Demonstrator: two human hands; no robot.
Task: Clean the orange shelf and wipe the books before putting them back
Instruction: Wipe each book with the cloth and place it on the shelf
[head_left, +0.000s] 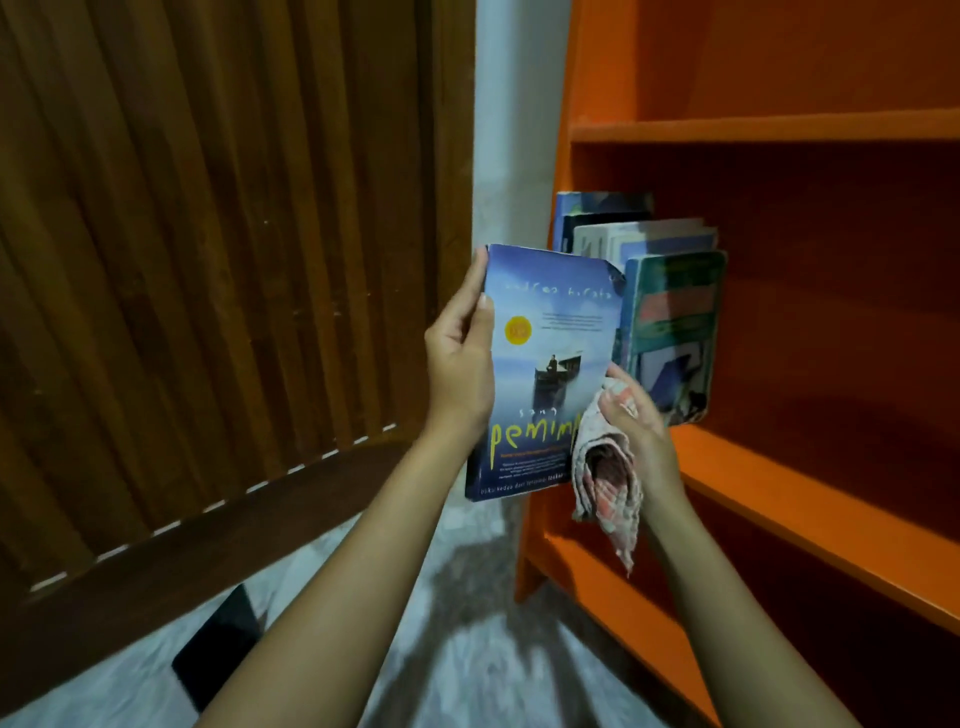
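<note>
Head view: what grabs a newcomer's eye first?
The blue book held at centre by the left hand, with the right hand holding a checked cloth at its lower edge. Behind, the bright orange shelf fills the right side, with standing books at its left end.

We see a blue paperback (550, 364) held upright at centre frame, its cover toward us with yellow lettering low down. A crumpled checked cloth (608, 478) touches its lower right corner. The orange shelf (779, 483) fills the right of the frame, and a few books (670, 322) stand at the left end of its middle board.
</note>
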